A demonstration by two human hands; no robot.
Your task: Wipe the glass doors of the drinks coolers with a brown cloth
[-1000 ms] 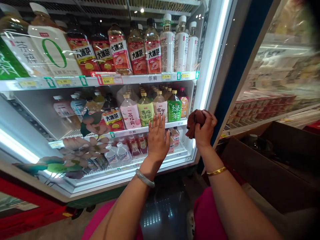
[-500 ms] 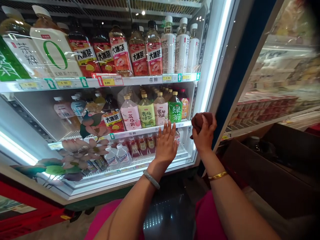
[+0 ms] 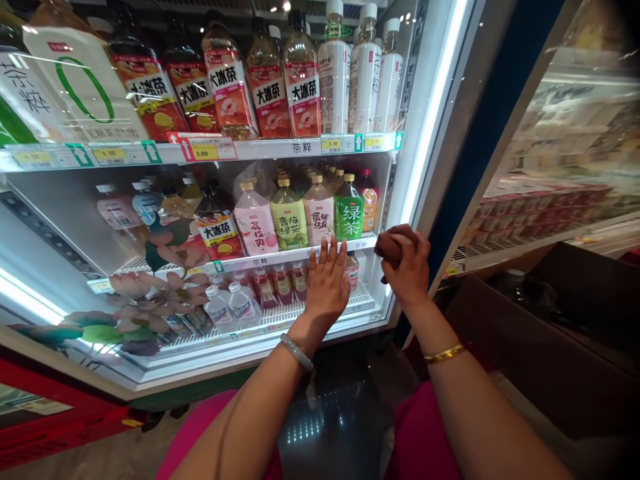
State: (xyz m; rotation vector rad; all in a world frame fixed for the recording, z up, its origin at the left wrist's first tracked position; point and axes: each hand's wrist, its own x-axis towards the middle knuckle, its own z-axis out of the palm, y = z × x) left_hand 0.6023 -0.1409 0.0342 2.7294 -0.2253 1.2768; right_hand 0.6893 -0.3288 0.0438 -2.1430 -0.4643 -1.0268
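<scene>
My left hand [image 3: 327,283] lies flat with fingers stretched out against the glass door of a lit drinks fridge. Behind it, through the glass, are the middle shelf edge [image 3: 270,259] and a green tea bottle [image 3: 349,208]. My right hand [image 3: 414,270] grips a bunched brown cloth [image 3: 390,245] near the right side of the glass, beside the door frame [image 3: 435,193]. Part of the cloth is hidden by the fingers. A pink flower decal [image 3: 183,252] appears on the glass to the left.
Bottled teas [image 3: 303,90] fill the upper shelf, with smaller bottles [image 3: 243,303] below. On the right stand an open dark box [image 3: 493,313] and another chilled display [image 3: 540,200]. A red crate [image 3: 75,427] is at lower left, over dark floor [image 3: 325,417].
The cloth in my right hand has shifted slightly left and turned, with the wrist bending. My left hand stays flat on the glass. The view has moved a little closer to the fridge.
</scene>
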